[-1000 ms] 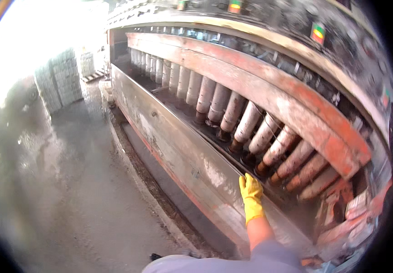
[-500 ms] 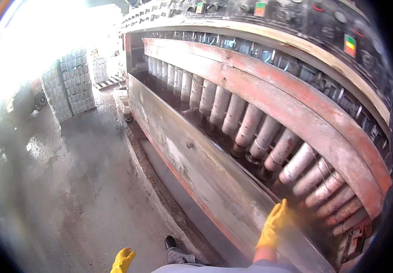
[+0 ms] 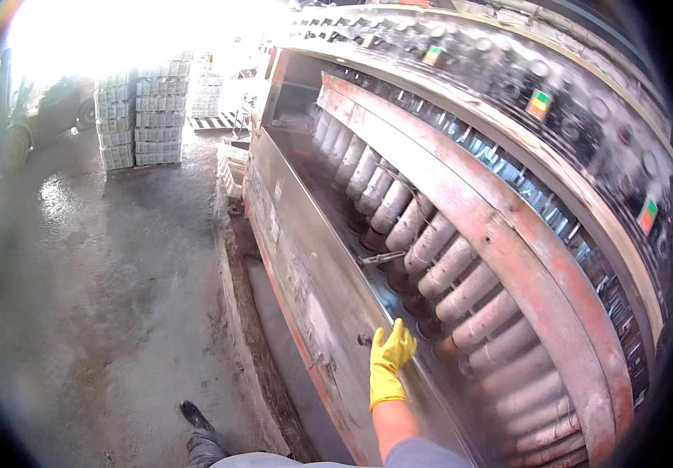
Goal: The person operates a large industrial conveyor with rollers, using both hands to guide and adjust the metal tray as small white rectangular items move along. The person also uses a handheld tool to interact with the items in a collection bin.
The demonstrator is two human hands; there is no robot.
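Observation:
My right hand, in a yellow rubber glove, is at the upper edge of a long metal side panel. Its thumb stands apart from the fingers and nothing shows in its grasp; whether it touches the edge is hard to tell. A small dark knob sticks out of the panel beside the glove. Behind the panel, a row of thick, stained grey cylinders slants down into the machine's trough, under a worn red-and-grey beam. A thin metal piece lies across the trough. My left hand is out of the picture.
Along the machine's foot runs a raised curb beside the wet floor. Stacks of white crates and a vehicle stand at the far left. White baskets sit by the machine's far end. Controls line its top.
The view has swung, and my body has moved along the machine toward its far end. My right glove is now farther along the panel's edge. My left glove has gone out of the picture.

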